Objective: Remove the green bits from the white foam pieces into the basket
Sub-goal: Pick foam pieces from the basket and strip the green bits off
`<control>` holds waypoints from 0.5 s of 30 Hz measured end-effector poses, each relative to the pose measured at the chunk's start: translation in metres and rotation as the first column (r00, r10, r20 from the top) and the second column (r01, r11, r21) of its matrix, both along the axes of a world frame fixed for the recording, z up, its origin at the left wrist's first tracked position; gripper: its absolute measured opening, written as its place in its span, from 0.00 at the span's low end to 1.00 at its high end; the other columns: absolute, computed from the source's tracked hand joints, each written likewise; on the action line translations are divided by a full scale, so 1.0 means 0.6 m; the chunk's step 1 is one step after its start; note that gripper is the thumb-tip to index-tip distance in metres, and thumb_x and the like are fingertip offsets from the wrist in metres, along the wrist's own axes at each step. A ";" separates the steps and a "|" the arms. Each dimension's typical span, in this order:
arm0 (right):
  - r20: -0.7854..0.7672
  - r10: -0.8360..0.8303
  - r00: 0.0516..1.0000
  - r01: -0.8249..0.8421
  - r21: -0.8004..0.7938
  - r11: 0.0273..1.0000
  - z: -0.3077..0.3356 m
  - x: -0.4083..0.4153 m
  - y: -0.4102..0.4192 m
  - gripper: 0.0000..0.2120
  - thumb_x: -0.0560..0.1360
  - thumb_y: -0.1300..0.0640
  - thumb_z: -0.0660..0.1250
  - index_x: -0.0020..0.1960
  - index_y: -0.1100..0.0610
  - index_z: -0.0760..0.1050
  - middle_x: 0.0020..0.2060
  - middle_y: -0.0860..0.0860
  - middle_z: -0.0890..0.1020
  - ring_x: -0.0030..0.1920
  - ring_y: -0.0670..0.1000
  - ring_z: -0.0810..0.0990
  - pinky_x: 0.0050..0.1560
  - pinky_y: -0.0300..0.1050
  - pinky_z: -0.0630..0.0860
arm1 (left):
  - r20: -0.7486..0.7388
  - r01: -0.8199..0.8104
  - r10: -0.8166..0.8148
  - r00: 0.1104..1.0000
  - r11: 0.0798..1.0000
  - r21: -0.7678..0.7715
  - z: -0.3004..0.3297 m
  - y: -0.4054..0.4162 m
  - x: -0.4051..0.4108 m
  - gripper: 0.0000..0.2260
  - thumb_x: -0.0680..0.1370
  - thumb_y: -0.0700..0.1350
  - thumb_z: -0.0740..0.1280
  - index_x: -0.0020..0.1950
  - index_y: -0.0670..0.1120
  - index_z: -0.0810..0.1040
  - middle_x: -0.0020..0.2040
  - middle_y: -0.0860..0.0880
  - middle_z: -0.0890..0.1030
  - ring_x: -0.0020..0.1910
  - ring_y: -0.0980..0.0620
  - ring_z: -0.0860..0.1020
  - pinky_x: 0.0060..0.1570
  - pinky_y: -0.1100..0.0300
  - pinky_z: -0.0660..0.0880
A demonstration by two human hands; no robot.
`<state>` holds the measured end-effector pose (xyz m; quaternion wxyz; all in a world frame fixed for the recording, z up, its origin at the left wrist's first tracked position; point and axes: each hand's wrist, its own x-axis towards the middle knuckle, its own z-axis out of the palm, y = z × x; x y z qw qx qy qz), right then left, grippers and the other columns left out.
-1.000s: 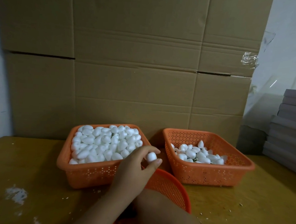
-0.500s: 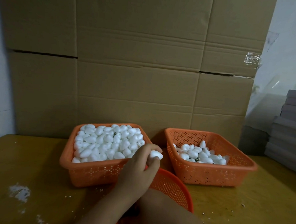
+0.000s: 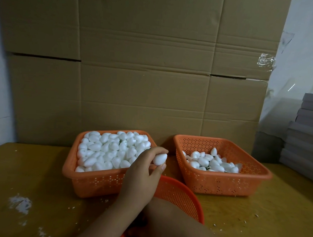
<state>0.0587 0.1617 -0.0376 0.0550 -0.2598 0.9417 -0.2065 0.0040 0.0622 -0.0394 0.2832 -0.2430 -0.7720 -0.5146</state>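
My left hand pinches one white egg-shaped foam piece between thumb and fingers, just above the near right corner of the full orange basket. That basket is heaped with white foam pieces. A second orange basket to the right holds fewer pieces, with dark green bits among them. A round orange basket sits closest to me. My right forearm reaches into it, and my left arm hides that hand.
Stacked cardboard boxes wall off the back of the yellow table. A stack of grey boards stands at the right. White crumbs lie on the table at the front left.
My left fingers have curled further over the foam piece and turned it slightly. The hand has stayed near the full basket's corner. The right arm has not moved.
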 end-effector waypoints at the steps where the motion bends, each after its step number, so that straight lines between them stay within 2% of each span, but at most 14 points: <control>1: 0.001 -0.008 1.000 0.008 0.002 1.000 0.001 0.001 -0.001 0.16 0.77 0.46 0.66 0.55 0.59 0.76 0.49 0.56 0.81 0.50 0.57 0.80 0.44 0.43 0.71 | 0.012 0.006 -0.006 1.000 1.000 0.014 -0.002 0.000 -0.001 0.16 0.77 0.40 0.70 0.55 0.62 0.75 0.53 0.62 0.81 0.54 0.62 0.79 0.52 0.61 0.78; 3: 0.008 -0.019 1.000 0.019 0.001 1.000 0.001 0.001 -0.001 0.16 0.77 0.46 0.66 0.55 0.58 0.76 0.49 0.56 0.81 0.50 0.58 0.80 0.44 0.44 0.71 | 0.045 0.020 -0.022 0.999 0.998 0.056 -0.003 0.001 -0.002 0.16 0.77 0.41 0.70 0.52 0.62 0.73 0.51 0.61 0.82 0.53 0.61 0.81 0.50 0.57 0.80; 7: 0.008 -0.028 1.000 0.028 0.004 1.000 0.002 0.000 -0.002 0.16 0.77 0.45 0.66 0.54 0.58 0.76 0.49 0.56 0.81 0.50 0.57 0.80 0.44 0.44 0.71 | 0.074 0.020 -0.026 0.997 0.997 0.080 -0.003 0.003 -0.003 0.16 0.75 0.45 0.73 0.49 0.63 0.70 0.48 0.62 0.83 0.48 0.62 0.83 0.46 0.63 0.78; 9: 0.004 -0.026 1.000 0.026 0.011 1.000 0.001 0.000 -0.003 0.16 0.77 0.45 0.66 0.55 0.58 0.76 0.49 0.56 0.81 0.50 0.57 0.80 0.45 0.44 0.71 | 0.079 0.033 -0.038 0.996 0.997 0.074 -0.003 0.005 -0.001 0.15 0.74 0.49 0.73 0.50 0.63 0.70 0.45 0.60 0.83 0.43 0.60 0.84 0.44 0.61 0.79; 13: 0.002 -0.030 1.000 0.030 -0.005 1.000 0.000 -0.001 -0.002 0.16 0.77 0.46 0.66 0.55 0.58 0.75 0.50 0.56 0.81 0.51 0.57 0.79 0.45 0.43 0.70 | 0.054 0.080 -0.083 0.995 0.995 0.056 0.001 0.006 0.004 0.08 0.75 0.60 0.67 0.53 0.64 0.74 0.41 0.59 0.82 0.35 0.58 0.83 0.42 0.56 0.80; 15: -0.014 -0.033 0.999 0.033 -0.013 0.999 0.004 0.003 -0.004 0.15 0.77 0.46 0.66 0.54 0.58 0.76 0.49 0.56 0.81 0.50 0.57 0.80 0.43 0.43 0.70 | 0.035 0.084 -0.085 0.996 0.995 0.048 0.003 0.004 0.007 0.13 0.73 0.67 0.63 0.50 0.62 0.76 0.38 0.58 0.81 0.32 0.58 0.81 0.40 0.57 0.79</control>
